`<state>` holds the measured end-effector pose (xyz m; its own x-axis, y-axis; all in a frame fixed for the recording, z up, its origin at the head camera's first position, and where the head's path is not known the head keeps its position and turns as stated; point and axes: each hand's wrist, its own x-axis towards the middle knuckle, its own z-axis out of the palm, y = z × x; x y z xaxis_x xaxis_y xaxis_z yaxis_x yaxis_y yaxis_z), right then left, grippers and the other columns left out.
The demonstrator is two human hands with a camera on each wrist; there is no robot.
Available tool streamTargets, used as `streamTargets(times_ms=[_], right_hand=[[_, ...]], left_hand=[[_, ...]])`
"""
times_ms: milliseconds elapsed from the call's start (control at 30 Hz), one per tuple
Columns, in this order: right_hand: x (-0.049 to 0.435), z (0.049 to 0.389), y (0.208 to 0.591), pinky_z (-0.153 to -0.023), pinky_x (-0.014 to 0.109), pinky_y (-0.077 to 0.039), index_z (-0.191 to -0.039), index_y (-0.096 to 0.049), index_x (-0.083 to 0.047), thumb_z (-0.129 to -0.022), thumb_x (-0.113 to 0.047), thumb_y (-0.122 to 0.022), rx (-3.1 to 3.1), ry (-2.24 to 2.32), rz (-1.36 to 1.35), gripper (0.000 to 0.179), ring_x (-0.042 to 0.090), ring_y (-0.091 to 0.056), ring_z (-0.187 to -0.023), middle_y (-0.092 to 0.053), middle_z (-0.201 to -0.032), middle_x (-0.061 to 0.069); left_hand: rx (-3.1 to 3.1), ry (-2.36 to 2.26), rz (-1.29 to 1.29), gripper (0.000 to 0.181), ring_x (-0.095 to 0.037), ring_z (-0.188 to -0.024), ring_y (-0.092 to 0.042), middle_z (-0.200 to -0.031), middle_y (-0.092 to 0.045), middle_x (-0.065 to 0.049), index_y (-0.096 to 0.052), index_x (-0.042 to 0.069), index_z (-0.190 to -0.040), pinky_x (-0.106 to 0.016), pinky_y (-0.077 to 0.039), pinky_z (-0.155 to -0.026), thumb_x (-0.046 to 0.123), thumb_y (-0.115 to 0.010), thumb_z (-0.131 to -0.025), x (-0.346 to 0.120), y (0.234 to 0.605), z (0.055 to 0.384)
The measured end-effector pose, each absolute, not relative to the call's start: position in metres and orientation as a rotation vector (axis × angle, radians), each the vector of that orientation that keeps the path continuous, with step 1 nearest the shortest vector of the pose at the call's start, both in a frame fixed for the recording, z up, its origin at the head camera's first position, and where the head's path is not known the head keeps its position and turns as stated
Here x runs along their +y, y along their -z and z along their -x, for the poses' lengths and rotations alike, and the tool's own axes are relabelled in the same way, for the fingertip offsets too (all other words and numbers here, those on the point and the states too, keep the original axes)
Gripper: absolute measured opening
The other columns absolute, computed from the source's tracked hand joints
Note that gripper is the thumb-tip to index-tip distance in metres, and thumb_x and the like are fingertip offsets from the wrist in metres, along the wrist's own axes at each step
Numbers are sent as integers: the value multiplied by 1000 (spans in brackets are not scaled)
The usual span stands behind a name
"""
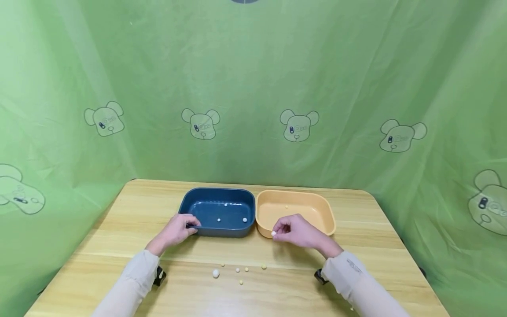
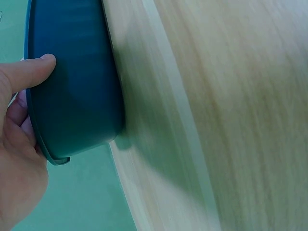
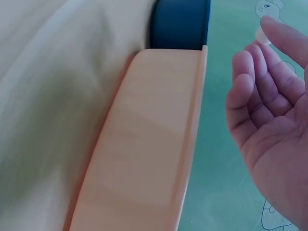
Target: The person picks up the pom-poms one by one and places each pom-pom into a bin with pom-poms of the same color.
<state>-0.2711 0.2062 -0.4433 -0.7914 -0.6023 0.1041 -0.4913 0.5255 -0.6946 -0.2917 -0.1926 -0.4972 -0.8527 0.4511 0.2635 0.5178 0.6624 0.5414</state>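
My left hand [image 1: 178, 229] grips the near left corner of a dark blue plastic bin [image 1: 227, 232]. In the left wrist view its thumb [image 2: 41, 70] presses the outer wall while the other fingers curl over the rim. My right hand [image 1: 299, 231] pinches a small white ball [image 1: 273, 234] between thumb and fingertips, above the near rim of an orange bin [image 1: 326, 211]. The right wrist view shows that white ball [image 3: 262, 36] at the thumb tip, the other fingers curled. Small white balls [image 1: 244, 219] lie in the blue bin, and a tiny pale ball [image 1: 286, 206] in the orange one.
On the wooden table [image 1: 198, 299], nearer me, lie a larger white ball [image 1: 215, 273], a small white ball [image 1: 237, 270] and several yellow balls [image 1: 263, 266]. The bins stand side by side towards the far edge. A green curtain [image 1: 253, 79] encloses the table.
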Motion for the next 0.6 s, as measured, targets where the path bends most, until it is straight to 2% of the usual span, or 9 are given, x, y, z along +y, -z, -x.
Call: streamTargets(times_ms=[600], right_hand=[[174,294,430,-70,28,-51,-87,-67,-10,-83,-10,-72,2574,1206,760,6,15,-58,-75,-63,-79,-1]], left_hand=[[-2778,939,807,19,-20,-87,-63,-88,-67,3,-70,13,-88,-37,-52,-80,-3,-71,-77,-191,495,291]])
